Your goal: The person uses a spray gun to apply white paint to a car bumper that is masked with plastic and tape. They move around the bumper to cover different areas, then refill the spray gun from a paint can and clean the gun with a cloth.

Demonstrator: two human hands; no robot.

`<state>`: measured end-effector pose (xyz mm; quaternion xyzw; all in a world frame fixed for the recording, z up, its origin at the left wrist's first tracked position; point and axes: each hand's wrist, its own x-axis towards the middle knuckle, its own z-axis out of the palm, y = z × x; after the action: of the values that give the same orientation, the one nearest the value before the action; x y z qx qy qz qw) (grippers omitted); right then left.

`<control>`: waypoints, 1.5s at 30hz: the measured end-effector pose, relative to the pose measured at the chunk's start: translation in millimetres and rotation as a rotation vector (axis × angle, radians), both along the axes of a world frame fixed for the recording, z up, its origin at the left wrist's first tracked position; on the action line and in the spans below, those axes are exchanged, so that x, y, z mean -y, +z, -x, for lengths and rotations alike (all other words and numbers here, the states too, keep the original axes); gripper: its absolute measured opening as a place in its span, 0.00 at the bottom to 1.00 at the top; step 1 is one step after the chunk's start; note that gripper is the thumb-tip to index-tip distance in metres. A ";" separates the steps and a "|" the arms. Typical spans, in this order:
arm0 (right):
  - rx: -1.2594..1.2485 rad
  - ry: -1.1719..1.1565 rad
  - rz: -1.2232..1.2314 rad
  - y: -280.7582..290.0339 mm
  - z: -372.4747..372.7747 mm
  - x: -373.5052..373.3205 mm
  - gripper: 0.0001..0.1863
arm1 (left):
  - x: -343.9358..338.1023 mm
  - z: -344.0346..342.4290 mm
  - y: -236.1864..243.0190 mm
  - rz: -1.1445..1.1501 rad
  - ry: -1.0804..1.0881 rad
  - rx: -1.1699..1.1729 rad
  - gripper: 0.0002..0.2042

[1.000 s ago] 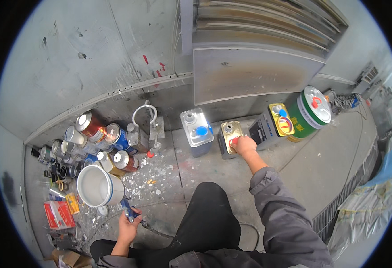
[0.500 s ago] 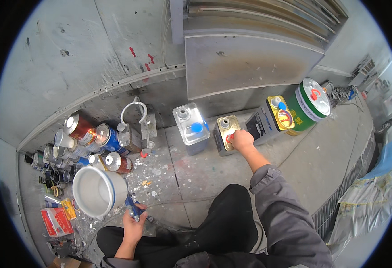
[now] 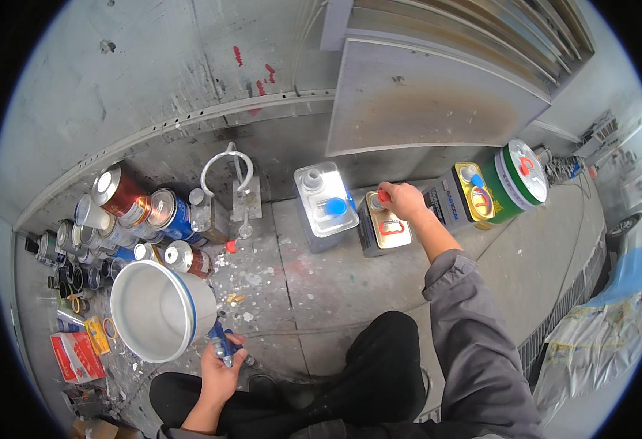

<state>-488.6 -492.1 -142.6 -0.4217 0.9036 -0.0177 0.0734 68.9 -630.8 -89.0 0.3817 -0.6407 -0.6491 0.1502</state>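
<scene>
Currently left hand (image 3: 220,372) is gripping blue spray gun (image 3: 221,344), fingers curled round it, while right hand (image 3: 406,200) is pinching red cap (image 3: 384,196) at neck of gold-topped rectangular tin (image 3: 376,222) standing on floor (image 3: 335,285).

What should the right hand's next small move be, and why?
Probably a small twist to seat the red cap: the right hand pinches it at the gold-topped tin's corner; the left hand holds a blue tool.

Glossy metal can (image 3: 403,238), cloth sleeve (image 3: 474,329)
</scene>
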 end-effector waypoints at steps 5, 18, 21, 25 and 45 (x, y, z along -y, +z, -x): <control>-0.167 0.240 -0.238 0.2 10.2 14.5 0.21 | 1.5 3.4 3.2 0.017 0.004 0.014 0.12; 0.029 -0.181 -0.244 9.9 -12.5 42.2 0.29 | 0.4 30.0 5.4 0.055 -0.036 0.028 0.11; -0.081 0.122 -0.351 21.9 0.9 24.8 0.27 | -0.2 29.5 1.8 0.051 -0.064 0.008 0.12; 0.015 0.041 -0.436 18.5 4.7 39.0 0.23 | 1.3 25.1 -3.1 0.057 -0.081 0.023 0.11; -0.069 -0.090 -0.309 90.2 -138.1 108.7 0.34 | 58.5 38.4 -89.4 -0.010 -0.190 -0.033 0.10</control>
<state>-350.5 -600.8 -52.3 -0.3648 0.9156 0.1327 0.1052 30.5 -689.3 -178.4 0.3092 -0.6681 -0.6699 0.0965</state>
